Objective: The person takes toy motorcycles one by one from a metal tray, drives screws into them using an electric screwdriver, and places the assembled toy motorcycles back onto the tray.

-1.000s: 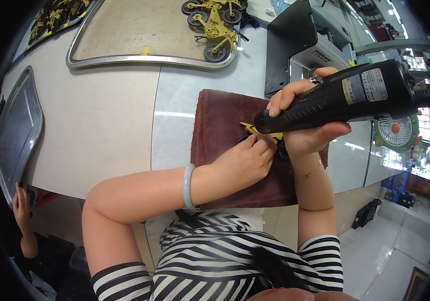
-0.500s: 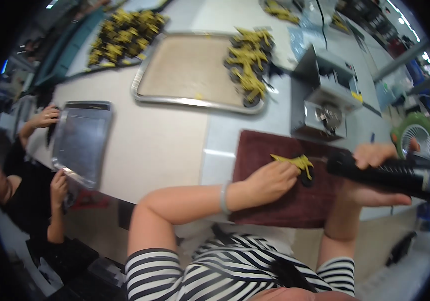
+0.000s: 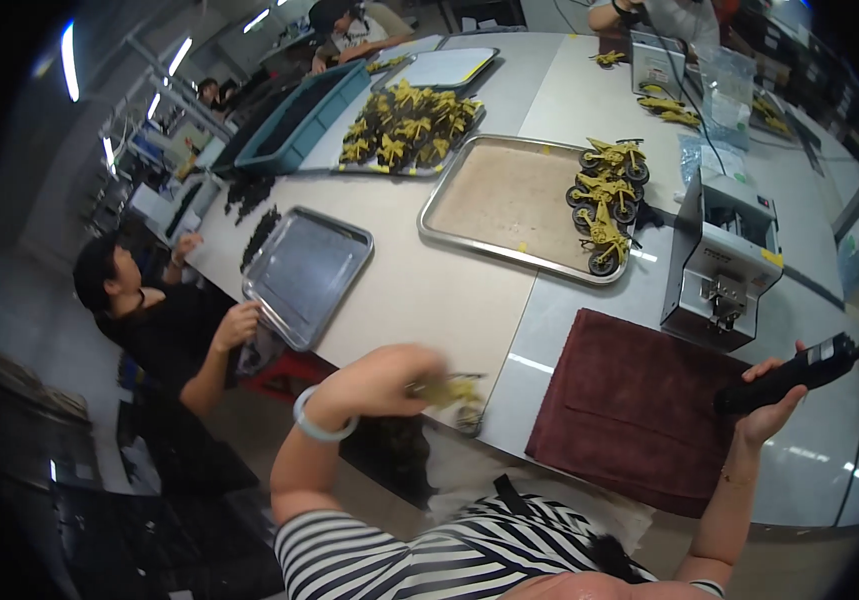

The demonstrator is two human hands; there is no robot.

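Observation:
My left hand, blurred by motion, grips a yellow-and-black toy motorcycle near the front edge of the table, left of the towel. My fingers hide part of it. On the right, my right hand is wrapped round a black corded electric screwdriver. The tool is tilted over the right side of a folded maroon towel. Several finished-looking toy motorcycles stand in a row along the right side of a metal-rimmed tray.
A grey screw feeder stands behind the towel. A heap of yellow-and-black toy motorcycles fills a tray at the back, beside a teal crate. At left, a co-worker in black touches a metal tray. Other people sit farther back.
My left hand has lifted the toy motorcycle off the towel and carried it left. My right hand still holds the screwdriver, now angled differently. The view has swung left and up.

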